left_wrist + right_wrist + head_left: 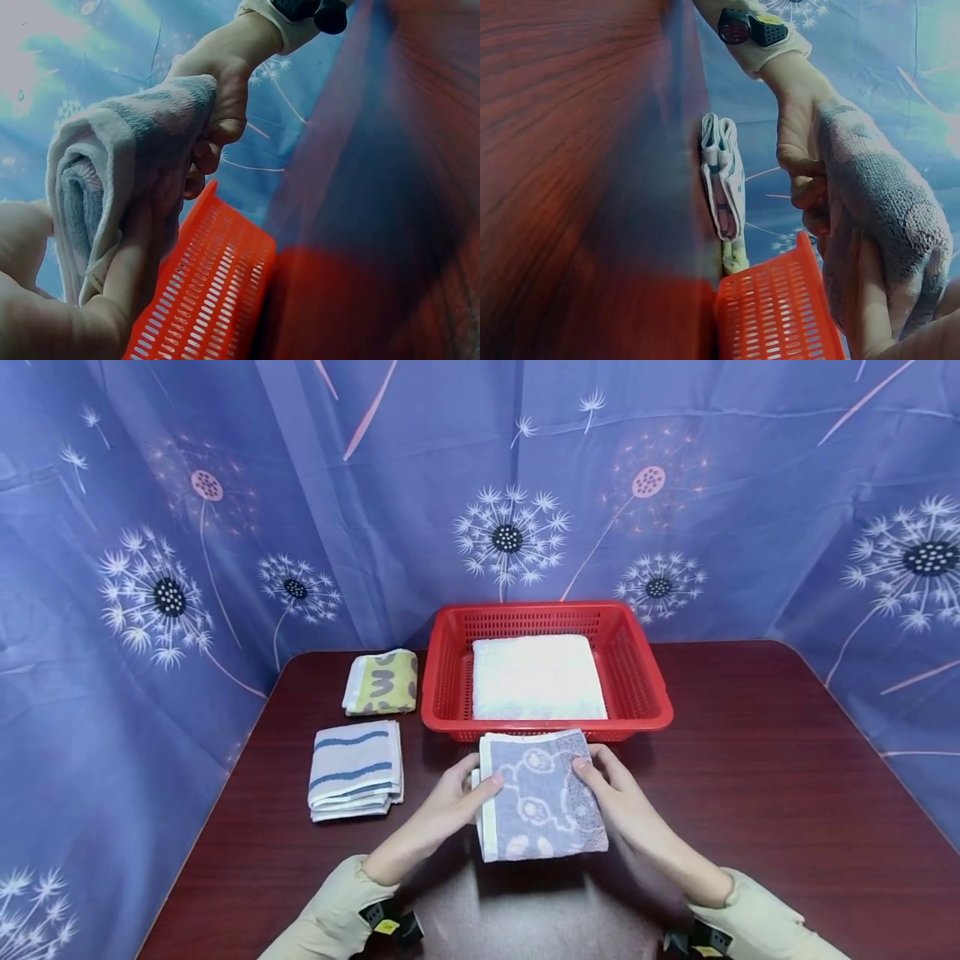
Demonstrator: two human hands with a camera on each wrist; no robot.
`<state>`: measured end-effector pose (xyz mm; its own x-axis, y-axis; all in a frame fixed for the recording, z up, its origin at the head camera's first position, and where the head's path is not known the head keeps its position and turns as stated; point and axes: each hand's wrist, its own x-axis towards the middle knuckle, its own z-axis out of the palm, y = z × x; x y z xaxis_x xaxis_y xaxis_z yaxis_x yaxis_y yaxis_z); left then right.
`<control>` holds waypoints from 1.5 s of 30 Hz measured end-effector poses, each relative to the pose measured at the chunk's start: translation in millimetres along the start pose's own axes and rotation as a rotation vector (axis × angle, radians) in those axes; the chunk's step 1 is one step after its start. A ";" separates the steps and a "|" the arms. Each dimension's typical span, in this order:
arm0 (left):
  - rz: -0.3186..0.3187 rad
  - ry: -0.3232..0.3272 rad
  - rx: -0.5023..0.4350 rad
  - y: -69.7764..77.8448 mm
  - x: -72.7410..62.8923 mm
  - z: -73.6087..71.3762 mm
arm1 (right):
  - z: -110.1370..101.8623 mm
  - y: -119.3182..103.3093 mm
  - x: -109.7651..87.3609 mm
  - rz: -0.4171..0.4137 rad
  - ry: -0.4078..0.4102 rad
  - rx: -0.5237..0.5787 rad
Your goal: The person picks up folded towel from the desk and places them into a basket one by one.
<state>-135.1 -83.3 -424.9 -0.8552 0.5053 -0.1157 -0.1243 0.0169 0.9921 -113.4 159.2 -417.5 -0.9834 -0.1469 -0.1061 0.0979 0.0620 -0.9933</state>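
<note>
Both hands hold a folded grey-blue towel [538, 802] with a pale pattern and a white edge, raised over the table in front of the basket. The left hand [457, 797] grips its left side, thumb on top and fingers underneath. On the right side the right hand [617, 789] does the same. In the left wrist view the towel [150, 127] shows its rolled inner layers at the near end. A red plastic basket [547, 727] stands just beyond, with a folded white towel [536, 677] lying in it.
On the left of the dark red wooden table [750, 760] lies a folded white towel with blue wavy stripes [354, 764]. Behind it is a smaller folded yellow-green towel [382, 683] with grey marks. A blue dandelion-print curtain [420, 485] hangs around the table's back and sides.
</note>
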 end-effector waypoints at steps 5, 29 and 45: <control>0.015 -0.063 -0.027 2.9 -1.4 -5.4 | -8.7 8.6 5.7 -0.011 -0.096 0.055; -0.022 -0.154 -0.262 19.4 0.7 -25.8 | -19.2 -35.8 7.8 0.050 -0.254 -0.024; -0.017 -0.129 -0.341 25.7 3.9 -28.4 | -22.7 -42.6 16.5 0.064 -0.233 -0.028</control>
<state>-155.9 -105.4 -401.3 -0.7838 0.6124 -0.1034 -0.3170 -0.2513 0.9145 -137.3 176.5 -375.9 -0.9135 -0.3650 -0.1798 0.1512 0.1058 -0.9828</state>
